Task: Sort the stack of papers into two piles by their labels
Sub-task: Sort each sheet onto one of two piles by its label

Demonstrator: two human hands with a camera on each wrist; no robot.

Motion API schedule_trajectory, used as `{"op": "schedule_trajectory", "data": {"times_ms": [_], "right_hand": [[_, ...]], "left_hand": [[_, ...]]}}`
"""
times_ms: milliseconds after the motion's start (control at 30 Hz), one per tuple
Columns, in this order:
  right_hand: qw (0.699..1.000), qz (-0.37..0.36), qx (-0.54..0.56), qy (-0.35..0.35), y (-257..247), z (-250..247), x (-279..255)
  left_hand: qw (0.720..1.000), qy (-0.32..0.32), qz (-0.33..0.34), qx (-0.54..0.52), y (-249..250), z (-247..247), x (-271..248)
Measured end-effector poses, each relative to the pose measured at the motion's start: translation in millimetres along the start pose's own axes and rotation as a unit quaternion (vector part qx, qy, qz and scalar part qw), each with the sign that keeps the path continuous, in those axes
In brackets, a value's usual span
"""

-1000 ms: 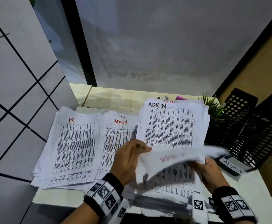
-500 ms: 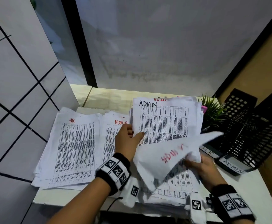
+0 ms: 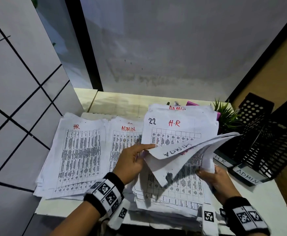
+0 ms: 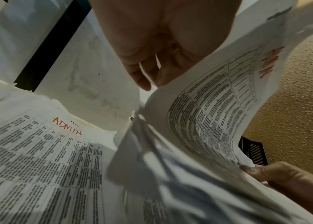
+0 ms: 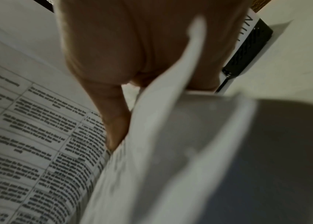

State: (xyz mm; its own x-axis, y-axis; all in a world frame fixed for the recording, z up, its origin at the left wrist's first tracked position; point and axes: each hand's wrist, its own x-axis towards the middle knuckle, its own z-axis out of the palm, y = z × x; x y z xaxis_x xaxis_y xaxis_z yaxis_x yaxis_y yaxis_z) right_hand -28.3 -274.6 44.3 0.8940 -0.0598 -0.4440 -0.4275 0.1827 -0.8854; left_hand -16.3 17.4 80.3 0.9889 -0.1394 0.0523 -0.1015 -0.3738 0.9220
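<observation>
Three lots of printed sheets lie on the table: the HR pile (image 3: 78,159) at the left, the ADMIN pile (image 3: 122,143) in the middle, and the unsorted stack (image 3: 173,132) at the right, its top sheet marked "22 H-R". Above that stack, a few ADMIN sheets (image 3: 182,155) are curled back towards me, their label upside down. My left hand (image 3: 146,150) pinches their left edge, with the index finger straight. My right hand (image 3: 205,172) pinches their lower right edge, its thumb (image 4: 267,172) on the paper. In the right wrist view the curled sheets (image 5: 171,136) hide most of my right hand's fingers.
Two black mesh file trays (image 3: 267,142), labelled HR and ADMIN, stand at the right edge of the table. A small green plant (image 3: 224,114) sits behind the stack. A tiled wall closes the left side and a grey wall the back.
The top black-lettered ADMIN sheet has been folded back with the red-lettered one, uncovering the sheet marked 22 H-R. My left hand moved right and now pinches the lifted sheets.
</observation>
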Motion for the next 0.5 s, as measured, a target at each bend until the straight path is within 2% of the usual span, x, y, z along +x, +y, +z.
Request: {"op": "schedule_trajectory", "data": {"times_ms": [67, 100, 200, 267, 367, 467, 500], "right_hand": [[1.000, 0.005, 0.015, -0.009, -1, 1, 1], [1.000, 0.007, 0.021, -0.017, -2, 4, 0], [0.998, 0.001, 0.047, -0.030, -2, 9, -1], [0.997, -0.002, 0.060, -0.040, 0, 12, -2], [0.997, -0.003, 0.064, -0.045, 7, 10, 0], [0.995, 0.010, 0.095, -0.028, 9, -2, 0], [0.994, 0.012, 0.106, -0.013, 9, -9, 0]], "left_hand": [[0.999, -0.021, 0.003, 0.043, -5, 0, 0], [0.999, -0.008, 0.005, 0.045, -6, 2, 0], [0.996, 0.060, -0.033, -0.057, 3, 7, 6], [0.987, 0.081, -0.034, -0.137, 10, 9, 11], [0.977, 0.095, -0.038, -0.189, 10, 1, 19], [0.954, 0.133, -0.101, -0.249, 11, -23, 28], [0.952, 0.148, -0.122, -0.238, 11, -33, 29]]}}
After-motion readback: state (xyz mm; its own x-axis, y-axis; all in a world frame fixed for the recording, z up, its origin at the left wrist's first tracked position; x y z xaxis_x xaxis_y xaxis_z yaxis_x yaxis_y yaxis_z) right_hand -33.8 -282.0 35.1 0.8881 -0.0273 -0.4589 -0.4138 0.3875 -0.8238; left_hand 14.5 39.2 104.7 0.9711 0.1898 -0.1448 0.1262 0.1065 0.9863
